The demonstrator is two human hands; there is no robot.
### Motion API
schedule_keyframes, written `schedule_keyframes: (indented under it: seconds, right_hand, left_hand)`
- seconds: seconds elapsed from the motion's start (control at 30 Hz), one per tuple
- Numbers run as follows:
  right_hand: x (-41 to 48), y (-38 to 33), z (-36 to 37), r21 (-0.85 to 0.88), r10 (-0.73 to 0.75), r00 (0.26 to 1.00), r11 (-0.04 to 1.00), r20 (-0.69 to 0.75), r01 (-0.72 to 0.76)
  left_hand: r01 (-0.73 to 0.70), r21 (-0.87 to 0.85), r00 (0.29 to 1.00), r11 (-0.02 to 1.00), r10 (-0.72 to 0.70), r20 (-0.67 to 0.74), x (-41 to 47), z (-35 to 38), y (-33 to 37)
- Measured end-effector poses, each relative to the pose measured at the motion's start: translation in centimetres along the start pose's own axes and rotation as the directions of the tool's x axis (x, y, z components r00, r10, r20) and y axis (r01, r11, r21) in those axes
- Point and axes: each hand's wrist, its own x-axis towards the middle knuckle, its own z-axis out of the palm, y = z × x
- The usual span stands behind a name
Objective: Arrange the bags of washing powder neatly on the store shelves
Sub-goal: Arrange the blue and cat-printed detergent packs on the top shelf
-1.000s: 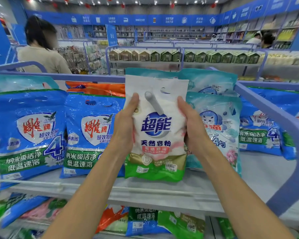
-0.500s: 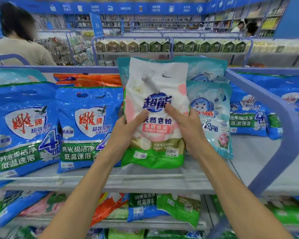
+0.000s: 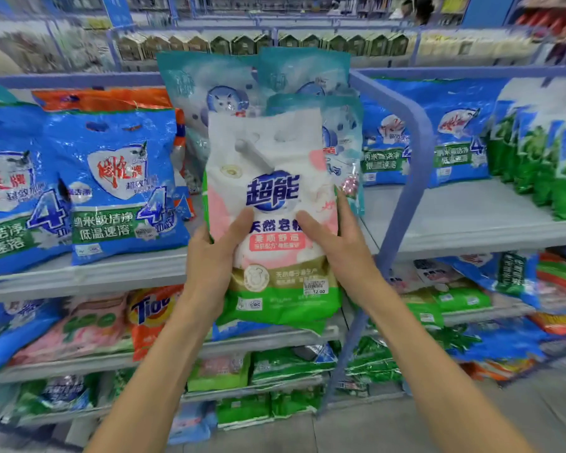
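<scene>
A white, pink and green bag of washing powder (image 3: pixel 272 165) is upright in front of the top shelf, its bottom hanging below the shelf's front edge (image 3: pixel 111 273). My left hand (image 3: pixel 209 266) grips its lower left side and my right hand (image 3: pixel 340 246) grips its lower right side, thumbs on the front. Behind it stand pale teal bags with a cat picture (image 3: pixel 223 83). Blue bags (image 3: pixel 118 181) lean on the shelf to the left, with an orange bag (image 3: pixel 105 98) behind them.
A blue curved rail (image 3: pixel 419 152) divides this shelf from the right bay, which holds blue bags (image 3: pixel 455 132) and green bags (image 3: pixel 543 158). Lower shelves carry a Tide bag (image 3: pixel 151 312), pink bags and green bags. Grey floor lies at the bottom right.
The white bag has come down and toward me off the shelf surface. Both hands have slid from its sides to its lower half. The view has tilted down, showing more lower shelves.
</scene>
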Motion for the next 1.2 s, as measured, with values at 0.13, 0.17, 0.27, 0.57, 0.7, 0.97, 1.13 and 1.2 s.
schedule_keyframes:
  seconds: [0.13, 0.17, 0.27, 0.57, 0.7, 0.97, 1.13, 1.2]
  right_hand:
    - [-5.8, 0.8, -4.5, 0.028, 0.028, 1.000, 0.999, 0.006, -0.028]
    - [-7.3, 0.9, -6.0, 0.034, 0.033, 0.999, 0.999, 0.001, -0.033]
    - [-11.6, 1.0, -10.6, 0.008, 0.038, 0.999, 0.999, -0.020, -0.038]
    - [-20.9, 1.0, -21.9, 0.036, 0.186, 0.969, 0.983, -0.161, -0.182]
    - [-22.0, 1.7, -25.0, 0.120, 0.251, 0.951, 0.965, -0.180, -0.232]
    - [-19.9, 3.2, -28.4, 0.288, 0.341, 0.933, 0.910, -0.111, -0.299]
    - [-17.8, 3.3, -29.6, 0.307, 0.314, 0.944, 0.912, -0.099, -0.271]
    - [-17.1, 3.3, -30.3, 0.288, 0.304, 0.950, 0.919, -0.076, -0.271]
  left_hand:
    - [0.030, 0.035, 0.999, 0.999, -0.031, 0.015, -6.0, 2.9, -3.0]
    - [0.041, 0.040, 0.999, 0.998, -0.041, 0.009, -7.6, 3.9, -3.9]
    - [0.060, 0.055, 0.998, 0.997, -0.060, -0.003, -12.3, 6.9, -6.5]
    - [0.284, 0.057, 0.954, 0.957, -0.288, 0.083, -19.9, 14.8, -12.9]
    - [0.347, 0.086, 0.930, 0.934, -0.354, 0.095, -20.4, 17.0, -15.3]
    - [0.442, 0.002, 0.872, 0.897, -0.429, 0.237, -17.4, 20.1, -15.8]
    - [0.409, -0.028, 0.892, 0.912, -0.393, 0.226, -14.7, 22.3, -15.1]
    - [0.419, -0.042, 0.891, 0.907, -0.402, 0.211, -14.1, 23.0, -15.0]
